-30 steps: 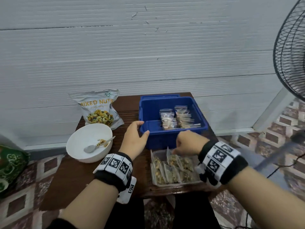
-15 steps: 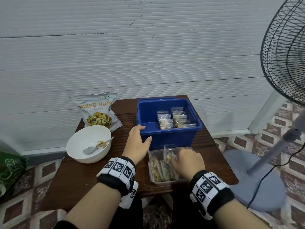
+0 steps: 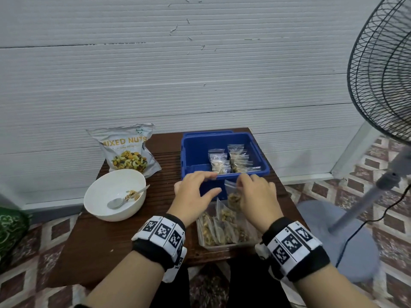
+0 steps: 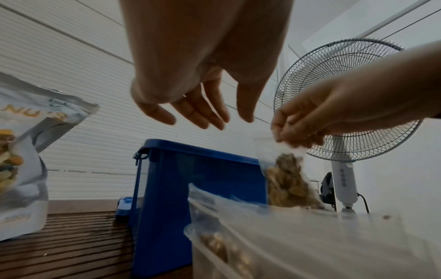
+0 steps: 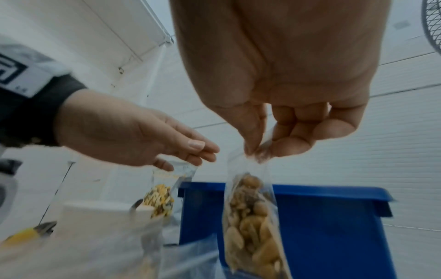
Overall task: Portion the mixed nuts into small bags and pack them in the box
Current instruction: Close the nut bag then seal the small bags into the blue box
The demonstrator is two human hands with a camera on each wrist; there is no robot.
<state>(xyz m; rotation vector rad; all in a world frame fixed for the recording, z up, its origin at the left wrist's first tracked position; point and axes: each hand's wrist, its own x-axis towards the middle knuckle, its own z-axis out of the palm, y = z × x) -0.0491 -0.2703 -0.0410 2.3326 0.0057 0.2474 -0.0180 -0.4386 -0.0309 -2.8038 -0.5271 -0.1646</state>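
Above the clear tray point(image 3: 231, 247) of filled bags at lower centre, the right hand point(image 3: 255, 194) pinches one nut bag point(image 3: 233, 196), the left hand point(image 3: 195, 192) is open and empty, and the blue box point(image 3: 224, 152) holds only some bags, so packing seems partly done.

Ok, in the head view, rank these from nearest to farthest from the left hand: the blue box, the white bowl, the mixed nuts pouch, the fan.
From the left hand:
1. Blue box: directly ahead, fingertips over its near rim.
2. White bowl: to the left on the table.
3. Mixed nuts pouch: back left, behind the bowl.
4. Fan: far right, standing on the floor.
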